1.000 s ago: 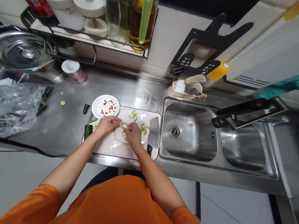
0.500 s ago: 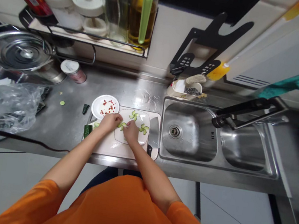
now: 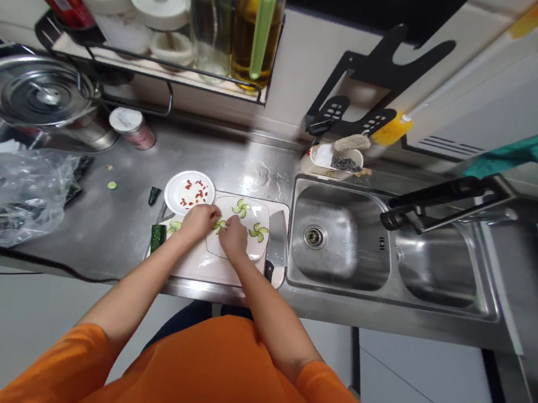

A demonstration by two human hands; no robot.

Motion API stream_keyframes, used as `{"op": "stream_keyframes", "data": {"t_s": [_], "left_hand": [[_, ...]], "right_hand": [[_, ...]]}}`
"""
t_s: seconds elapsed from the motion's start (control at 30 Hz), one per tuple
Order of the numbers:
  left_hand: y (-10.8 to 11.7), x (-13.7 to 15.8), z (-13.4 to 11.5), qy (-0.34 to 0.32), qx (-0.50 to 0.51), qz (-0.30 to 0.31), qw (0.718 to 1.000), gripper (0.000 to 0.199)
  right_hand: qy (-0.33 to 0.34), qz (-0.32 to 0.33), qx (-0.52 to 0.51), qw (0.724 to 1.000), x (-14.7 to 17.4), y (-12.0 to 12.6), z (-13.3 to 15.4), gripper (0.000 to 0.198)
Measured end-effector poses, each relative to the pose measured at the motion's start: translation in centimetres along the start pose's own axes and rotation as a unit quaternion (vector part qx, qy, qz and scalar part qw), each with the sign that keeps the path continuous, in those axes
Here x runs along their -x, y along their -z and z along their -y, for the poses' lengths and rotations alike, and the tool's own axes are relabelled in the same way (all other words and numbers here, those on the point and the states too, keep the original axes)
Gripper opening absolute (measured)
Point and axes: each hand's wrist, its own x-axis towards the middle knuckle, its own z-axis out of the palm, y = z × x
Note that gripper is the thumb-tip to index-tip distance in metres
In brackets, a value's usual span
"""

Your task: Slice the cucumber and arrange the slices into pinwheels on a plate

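Note:
Over the left part of a white squarish plate (image 3: pixel 251 253), my left hand (image 3: pixel 200 219) and my right hand (image 3: pixel 234 237) are pinched close together. Between their fingertips are green-edged cucumber slices (image 3: pixel 219 225), partly hidden by the fingers. Two fanned groups of slices rest on the same plate: one cucumber fan (image 3: pixel 240 208) at the back, another cucumber fan (image 3: pixel 258 231) on the right. The plate sits on a white cutting board (image 3: pixel 188 269). By my left wrist lie more cucumber slices (image 3: pixel 174 225) and a dark green cucumber chunk (image 3: pixel 157 236).
A round white plate (image 3: pixel 173 200) with small red pieces stands behind my left hand. A cleaver (image 3: pixel 277 240) lies on the board's right side, beside the steel sink (image 3: pixel 344 240). Plastic bags (image 3: pixel 27 192) and a lidded pot (image 3: pixel 42 93) stand left; bottles fill the shelf (image 3: pixel 167 72) above.
My right hand has shifted very slightly left over the slices. My left hand stays nearly in place; the plate and fans look unchanged.

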Motion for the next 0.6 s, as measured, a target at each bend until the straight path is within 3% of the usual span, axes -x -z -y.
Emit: {"op": "stream_keyframes", "data": {"t_s": [0.6], "left_hand": [[-0.08,0.27,-0.15,0.005,0.0,-0.017,1.0,0.017]], "right_hand": [[0.024,0.005,0.064,0.998,0.34,-0.21,0.33,0.008]]}}
